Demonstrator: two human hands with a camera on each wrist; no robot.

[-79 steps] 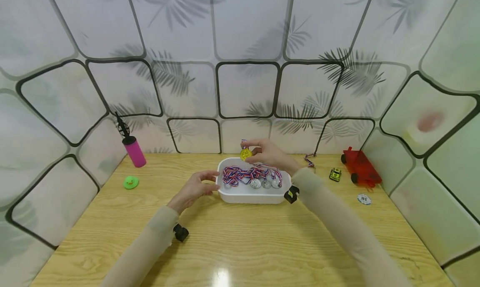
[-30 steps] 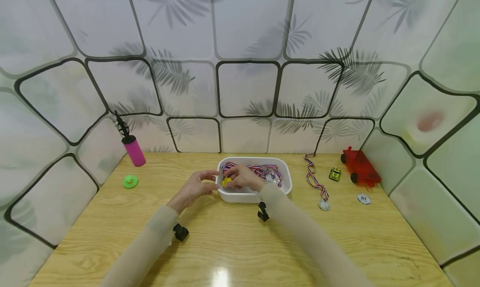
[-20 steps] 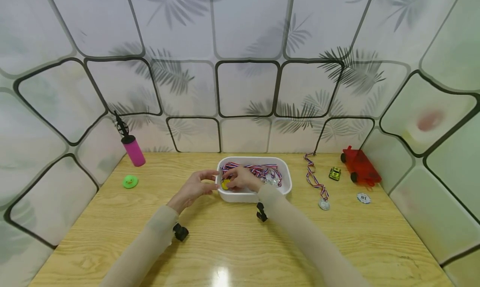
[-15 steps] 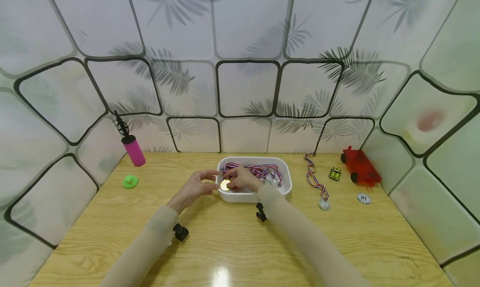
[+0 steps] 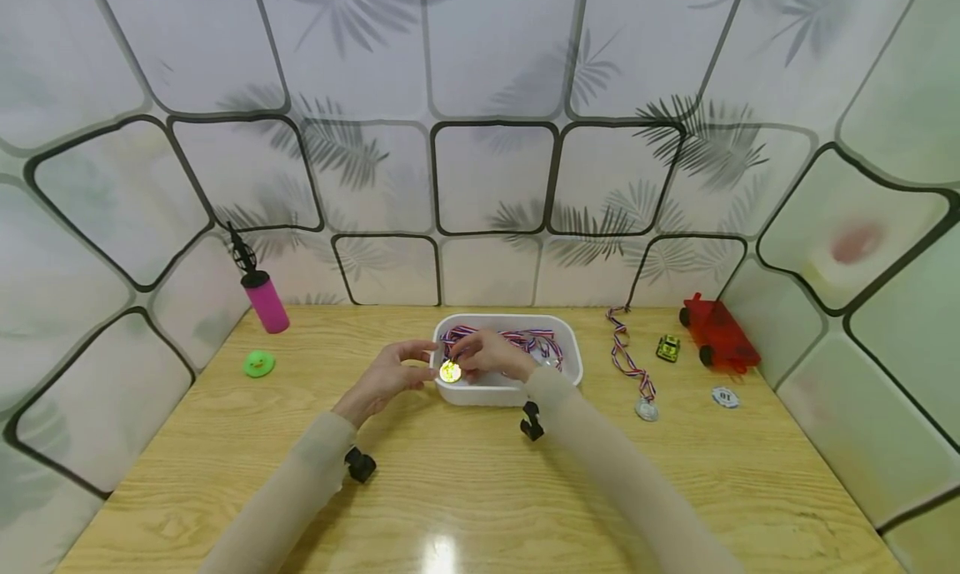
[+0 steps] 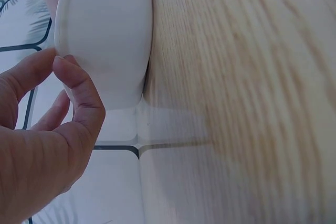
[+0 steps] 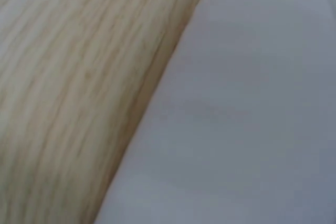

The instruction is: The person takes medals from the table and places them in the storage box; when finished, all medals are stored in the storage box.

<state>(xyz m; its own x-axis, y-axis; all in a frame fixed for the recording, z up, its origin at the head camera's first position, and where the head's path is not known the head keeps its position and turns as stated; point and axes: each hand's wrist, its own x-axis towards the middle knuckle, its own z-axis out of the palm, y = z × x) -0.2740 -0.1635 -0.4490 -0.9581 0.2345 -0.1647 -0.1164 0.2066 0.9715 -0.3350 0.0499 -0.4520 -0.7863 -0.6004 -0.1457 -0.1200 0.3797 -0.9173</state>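
Observation:
In the head view, my left hand (image 5: 387, 380) is at the left end of a white plastic bin (image 5: 495, 396). The left wrist view shows thumb and finger pinching the bin's rim (image 6: 62, 19). My right hand (image 5: 491, 355) reaches inside the bin, its fingers just beside a shiny gold medal (image 5: 450, 372) at the left end. Whether those fingers hold the medal's ribbon is hidden. Red, white and blue ribbons (image 5: 528, 337) lie tangled along the back of the bin. The right wrist view shows only the bin's outer wall (image 7: 236, 108) and the table.
Right of the bin, a silver medal (image 5: 647, 409) lies with its ribbon stretched toward the wall. Beyond it are a yellow toy car (image 5: 668, 348), a red toy cart (image 5: 717, 334) and a poker chip (image 5: 725, 397). A green duck (image 5: 258, 363) and a pink hand pump (image 5: 266, 303) are left.
My right hand has carried the gold medal from above the bin's back rim down into its left end. Lately the hand has shifted slightly right, and more of the medal shows. The left hand stayed put.

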